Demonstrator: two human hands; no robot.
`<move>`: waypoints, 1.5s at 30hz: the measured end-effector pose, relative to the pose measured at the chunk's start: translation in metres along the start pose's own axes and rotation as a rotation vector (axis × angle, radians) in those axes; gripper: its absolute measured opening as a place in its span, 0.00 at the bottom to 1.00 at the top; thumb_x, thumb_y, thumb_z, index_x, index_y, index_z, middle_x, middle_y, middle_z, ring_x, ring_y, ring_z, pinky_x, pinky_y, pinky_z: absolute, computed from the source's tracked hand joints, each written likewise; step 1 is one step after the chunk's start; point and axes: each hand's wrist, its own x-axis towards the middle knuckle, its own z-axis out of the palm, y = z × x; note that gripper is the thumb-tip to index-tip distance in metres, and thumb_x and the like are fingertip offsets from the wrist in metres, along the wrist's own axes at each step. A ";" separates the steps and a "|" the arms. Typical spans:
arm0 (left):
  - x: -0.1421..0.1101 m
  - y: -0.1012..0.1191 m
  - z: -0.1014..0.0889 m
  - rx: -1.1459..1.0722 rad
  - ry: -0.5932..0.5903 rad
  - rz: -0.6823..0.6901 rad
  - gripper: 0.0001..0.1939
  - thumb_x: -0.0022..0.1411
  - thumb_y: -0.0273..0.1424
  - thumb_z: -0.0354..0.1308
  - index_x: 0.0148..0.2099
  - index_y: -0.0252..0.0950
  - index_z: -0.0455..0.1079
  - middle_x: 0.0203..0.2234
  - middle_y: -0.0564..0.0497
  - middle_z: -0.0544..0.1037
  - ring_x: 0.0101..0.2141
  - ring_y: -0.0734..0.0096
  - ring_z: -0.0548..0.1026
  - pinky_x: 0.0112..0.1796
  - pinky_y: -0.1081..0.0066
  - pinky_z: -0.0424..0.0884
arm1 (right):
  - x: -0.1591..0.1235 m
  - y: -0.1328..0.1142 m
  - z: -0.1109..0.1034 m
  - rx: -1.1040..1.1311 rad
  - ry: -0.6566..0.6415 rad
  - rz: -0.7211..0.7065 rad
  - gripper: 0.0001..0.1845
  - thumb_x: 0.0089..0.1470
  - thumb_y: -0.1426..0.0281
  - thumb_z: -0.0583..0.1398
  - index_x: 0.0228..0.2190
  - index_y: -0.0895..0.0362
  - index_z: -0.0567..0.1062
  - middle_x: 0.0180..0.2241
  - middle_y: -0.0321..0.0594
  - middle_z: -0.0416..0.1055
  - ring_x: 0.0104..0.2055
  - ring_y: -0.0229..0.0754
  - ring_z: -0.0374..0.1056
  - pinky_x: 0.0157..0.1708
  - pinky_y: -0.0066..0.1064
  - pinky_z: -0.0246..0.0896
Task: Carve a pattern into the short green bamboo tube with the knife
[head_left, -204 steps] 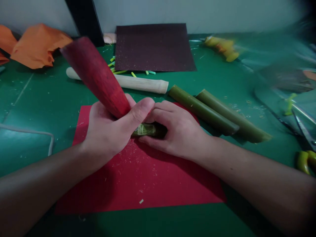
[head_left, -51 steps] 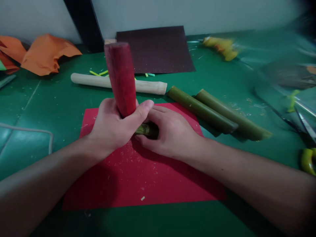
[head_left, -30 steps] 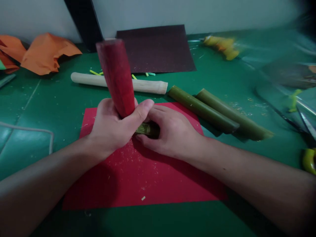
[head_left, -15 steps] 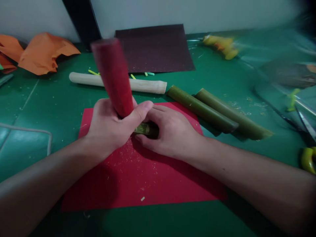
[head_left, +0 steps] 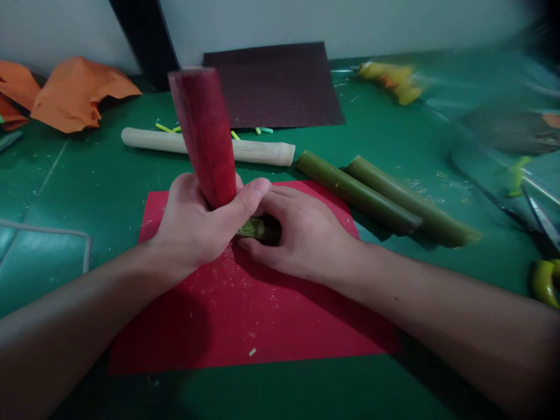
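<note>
My left hand [head_left: 196,227] is wrapped around a thick red wooden handle [head_left: 207,140], which stands nearly upright with its top leaning left. Whatever is at the lower end of this tool is hidden behind my fingers and thumb. Close beside it, my right hand [head_left: 306,233] grips a short green bamboo piece [head_left: 260,228] from the right. Light lines are scratched into the bamboo's visible surface. Under both hands lies a red sheet [head_left: 258,315] sprinkled with fine pale shavings.
Behind my hands lie a pale stick [head_left: 262,153] and a dark sheet [head_left: 275,87]. Two green bamboo lengths [head_left: 363,192] rest to the right. Further right are a yellow-handled tool [head_left: 391,81] and yellow-handled scissors [head_left: 546,280]. Crumpled orange paper [head_left: 79,96] sits at far left.
The top of the red handle has shifted slightly to the right. Both hands keep their grip in almost the same place.
</note>
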 end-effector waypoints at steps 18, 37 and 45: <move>-0.002 0.000 0.000 0.055 -0.016 0.036 0.20 0.61 0.36 0.67 0.20 0.37 0.68 0.14 0.56 0.69 0.16 0.80 0.67 0.16 0.80 0.65 | 0.000 0.000 0.000 -0.013 0.037 -0.003 0.13 0.50 0.66 0.65 0.37 0.62 0.78 0.36 0.45 0.78 0.39 0.48 0.72 0.38 0.37 0.64; 0.001 0.000 0.000 -0.025 -0.033 0.002 0.26 0.62 0.38 0.66 0.18 0.36 0.59 0.13 0.57 0.59 0.15 0.82 0.55 0.15 0.76 0.57 | -0.001 0.001 -0.002 0.018 -0.013 0.025 0.15 0.52 0.65 0.65 0.40 0.60 0.78 0.41 0.47 0.79 0.43 0.49 0.72 0.42 0.37 0.64; 0.001 0.000 -0.002 -0.007 -0.077 -0.026 0.22 0.61 0.38 0.66 0.19 0.38 0.63 0.14 0.57 0.63 0.15 0.80 0.59 0.15 0.76 0.59 | -0.001 0.000 -0.005 0.036 -0.015 0.043 0.13 0.52 0.65 0.65 0.38 0.59 0.77 0.41 0.47 0.79 0.43 0.49 0.73 0.42 0.37 0.64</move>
